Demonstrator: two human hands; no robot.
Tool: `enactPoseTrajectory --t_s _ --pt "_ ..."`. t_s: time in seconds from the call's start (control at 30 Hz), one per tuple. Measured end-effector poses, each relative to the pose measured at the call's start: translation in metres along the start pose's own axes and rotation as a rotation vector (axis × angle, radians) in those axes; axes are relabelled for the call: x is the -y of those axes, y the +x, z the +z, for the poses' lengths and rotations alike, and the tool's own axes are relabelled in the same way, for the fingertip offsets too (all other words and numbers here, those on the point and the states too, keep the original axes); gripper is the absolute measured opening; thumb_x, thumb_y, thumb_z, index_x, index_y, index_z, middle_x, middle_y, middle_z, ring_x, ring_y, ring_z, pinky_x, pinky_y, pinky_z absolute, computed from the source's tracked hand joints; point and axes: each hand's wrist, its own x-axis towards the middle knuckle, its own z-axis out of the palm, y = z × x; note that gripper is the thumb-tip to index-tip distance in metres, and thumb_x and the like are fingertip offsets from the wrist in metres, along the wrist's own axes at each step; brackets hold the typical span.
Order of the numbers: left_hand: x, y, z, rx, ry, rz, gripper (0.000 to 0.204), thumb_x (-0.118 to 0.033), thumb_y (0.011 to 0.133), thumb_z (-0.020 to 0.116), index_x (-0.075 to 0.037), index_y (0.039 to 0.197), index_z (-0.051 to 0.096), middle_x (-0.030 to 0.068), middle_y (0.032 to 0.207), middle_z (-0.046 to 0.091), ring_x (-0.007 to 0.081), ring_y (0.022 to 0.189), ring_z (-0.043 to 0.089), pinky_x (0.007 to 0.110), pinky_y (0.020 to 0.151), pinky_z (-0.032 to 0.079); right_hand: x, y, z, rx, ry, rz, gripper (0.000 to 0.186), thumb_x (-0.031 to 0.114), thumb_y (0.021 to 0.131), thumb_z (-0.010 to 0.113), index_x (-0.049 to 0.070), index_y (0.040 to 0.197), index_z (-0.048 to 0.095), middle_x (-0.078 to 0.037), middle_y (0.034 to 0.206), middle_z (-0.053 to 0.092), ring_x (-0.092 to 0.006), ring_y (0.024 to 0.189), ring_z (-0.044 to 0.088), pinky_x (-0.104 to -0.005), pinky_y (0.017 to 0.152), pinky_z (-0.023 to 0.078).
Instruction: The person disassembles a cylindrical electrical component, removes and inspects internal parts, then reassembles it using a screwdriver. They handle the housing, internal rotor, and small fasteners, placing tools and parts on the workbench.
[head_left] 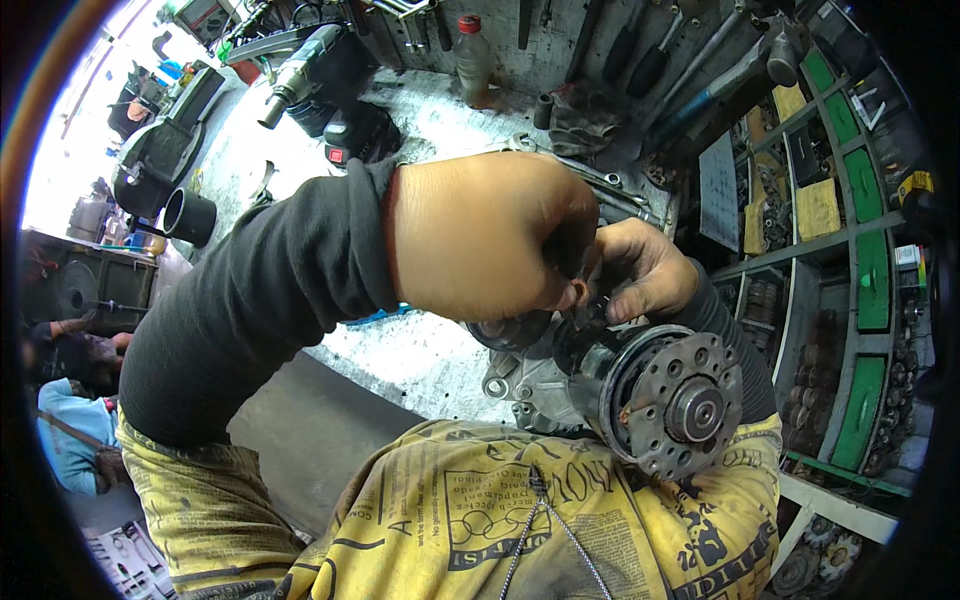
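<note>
From my feed I can't read the left hand's (490, 235) grip: its back faces me and hides most of its fingers. The right hand's (655, 270) fingertips are partly lost to me behind it, and a coppery bit (580, 291) between the two is too small to identify. The left hand also covers part of the metal assembly (690, 400), whose round end blocks some of the right sleeve (735, 335) from me. A blue item (380, 316) shows only as a sliver. My lens rim crops the tool tray (125, 562), lower left; the bottom edge cuts off the yellow garment (400, 500).
</note>
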Motion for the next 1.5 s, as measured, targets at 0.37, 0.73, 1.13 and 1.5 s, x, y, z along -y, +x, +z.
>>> enactPoseTrajectory --t_s 0.37,0.73,1.13,1.5 --pt "-0.003 -0.009 0.03 -0.322 0.429 0.241 0.021 0.0 0.067 0.067 0.0 0.084 0.056 0.0145 0.089 0.055 0.0364 0.09 0.055 0.044 0.076 0.046 -0.019 0.0 0.005 -0.067 0.036 -0.216 0.035 0.023 0.076 0.082 -0.004 0.086 0.063 -0.013 0.092 0.067 -0.0194 0.087 0.063 -0.0334 0.079 0.051" --pt "-0.016 -0.016 0.027 -0.329 0.474 0.168 0.018 -0.002 0.067 0.071 -0.001 0.08 0.059 0.0125 0.084 0.056 0.0336 0.087 0.058 0.043 0.073 0.046 -0.02 0.005 0.009 -0.088 0.022 -0.321 0.032 0.022 0.079 0.08 -0.005 0.084 0.063 -0.013 0.088 0.066 -0.017 0.079 0.063 -0.0296 0.067 0.052" --pt "-0.003 -0.03 0.007 -0.328 0.421 0.307 0.014 0.004 0.075 0.071 -0.001 0.081 0.06 0.0077 0.083 0.058 0.0219 0.073 0.06 0.032 0.066 0.05 -0.021 0.027 0.015 -0.064 -0.075 -0.412 0.021 0.011 0.083 0.077 -0.003 0.085 0.061 -0.01 0.085 0.065 -0.0144 0.077 0.062 -0.0285 0.07 0.052" --pt "-0.001 -0.036 0.001 -0.234 0.281 0.152 0.015 0.003 0.076 0.071 -0.001 0.09 0.065 0.0075 0.085 0.063 0.0187 0.076 0.063 0.031 0.07 0.05 -0.014 0.025 0.021 -0.075 0.028 -0.405 0.017 0.003 0.082 0.075 -0.007 0.09 0.064 -0.016 0.088 0.063 -0.0135 0.061 0.061 -0.0233 0.047 0.05"
